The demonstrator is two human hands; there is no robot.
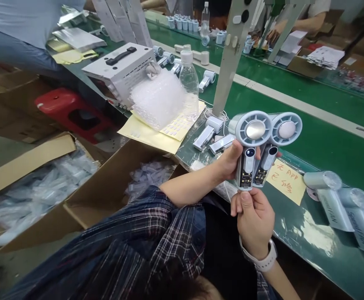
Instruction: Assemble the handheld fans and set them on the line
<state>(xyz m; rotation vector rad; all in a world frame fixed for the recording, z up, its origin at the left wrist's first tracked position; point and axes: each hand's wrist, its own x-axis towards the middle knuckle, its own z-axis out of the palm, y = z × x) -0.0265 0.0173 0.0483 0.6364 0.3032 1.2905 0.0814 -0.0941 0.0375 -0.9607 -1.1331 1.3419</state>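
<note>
Two light-blue handheld fans are held side by side above the table edge. The nearer handheld fan [254, 131] has a lit "8" on its small round display and bare circuitry on its handle. Behind it to the right, the second handheld fan [285, 131] has a dark display and similar exposed circuitry. My left hand [231, 160] is closed around the handles from the left and rear, its fingers mostly hidden. At the bottom end of the nearer handle, my right hand [254, 214] is closed with thumb and fingers pinching; a white band circles its wrist.
A yellow note [286, 181] with red writing lies right of the fans, beside several boxed-looking fans [338, 208]. Left are more fans [204, 138], a plastic bottle [189, 83], bubble wrap [158, 98] and a white machine [119, 68]. Cardboard boxes [103, 189] stand below. A co-worker's hand [277, 30] shows across the line.
</note>
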